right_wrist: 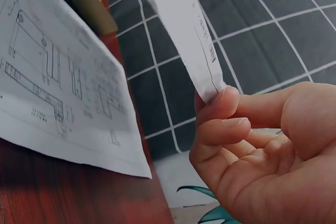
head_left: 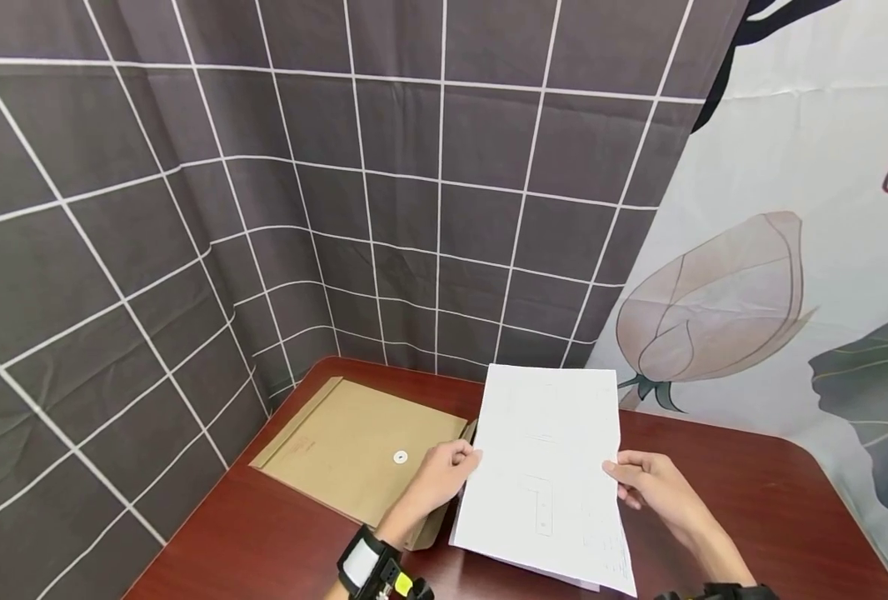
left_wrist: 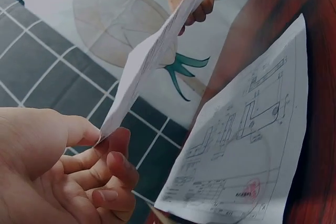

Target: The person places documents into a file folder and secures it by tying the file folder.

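Both hands hold a white sheet of paper point(head_left: 545, 450) up by its side edges. My left hand point(head_left: 444, 475) pinches the left edge between thumb and fingers, as the left wrist view also shows with the sheet point(left_wrist: 134, 82) seen nearly edge-on. On the right edge, my right hand point(head_left: 654, 487) pinches the sheet with thumb and forefinger. Below the raised sheet a printed technical drawing point(left_wrist: 236, 129) lies on the table, with outlined parts and a red stamp. In the right wrist view this drawing point(right_wrist: 58, 72) shows L-shaped outlines.
A tan paper file folder point(head_left: 369, 433) with a white round button lies on the left of the red-brown table point(head_left: 759, 492). A grey curtain point(head_left: 399, 208) with a white grid and a white cloth point(head_left: 774, 167) with flower pictures hang behind the table.
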`<state>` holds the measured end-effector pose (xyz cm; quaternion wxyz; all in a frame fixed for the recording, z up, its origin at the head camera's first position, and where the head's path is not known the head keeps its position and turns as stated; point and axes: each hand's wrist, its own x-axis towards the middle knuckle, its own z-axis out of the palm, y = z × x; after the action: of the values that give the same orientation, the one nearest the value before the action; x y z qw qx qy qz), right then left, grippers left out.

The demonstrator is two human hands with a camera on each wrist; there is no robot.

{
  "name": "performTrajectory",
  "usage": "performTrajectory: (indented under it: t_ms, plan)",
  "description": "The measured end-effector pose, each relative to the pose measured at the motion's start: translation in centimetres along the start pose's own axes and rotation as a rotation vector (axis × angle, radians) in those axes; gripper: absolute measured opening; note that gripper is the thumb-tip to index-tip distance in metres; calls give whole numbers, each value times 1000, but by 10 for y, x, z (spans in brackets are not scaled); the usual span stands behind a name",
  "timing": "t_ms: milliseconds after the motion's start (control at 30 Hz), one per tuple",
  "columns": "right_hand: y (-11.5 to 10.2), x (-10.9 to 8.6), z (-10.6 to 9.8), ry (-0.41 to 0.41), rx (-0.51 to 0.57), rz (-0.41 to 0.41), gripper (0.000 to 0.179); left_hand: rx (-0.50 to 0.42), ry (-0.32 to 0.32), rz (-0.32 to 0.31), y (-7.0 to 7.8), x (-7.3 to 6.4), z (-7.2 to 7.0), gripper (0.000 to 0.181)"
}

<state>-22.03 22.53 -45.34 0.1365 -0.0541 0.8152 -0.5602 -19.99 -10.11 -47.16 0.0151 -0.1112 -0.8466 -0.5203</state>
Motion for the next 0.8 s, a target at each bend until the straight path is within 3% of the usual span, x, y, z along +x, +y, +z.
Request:
performTrajectory:
  t_ms: [233, 533, 800]
  plan:
    - [-2, -2, 6, -86, 17, -52, 35, -30, -14, -32, -9, 2, -11, 26]
    - [-5, -4, 18, -182, 8, -123, 34, -83, 62, -49, -18, 11, -32, 30]
    - [-10, -3, 19, -282, -10, -187, 41, -247, 47, -96, -22, 22, -60, 43]
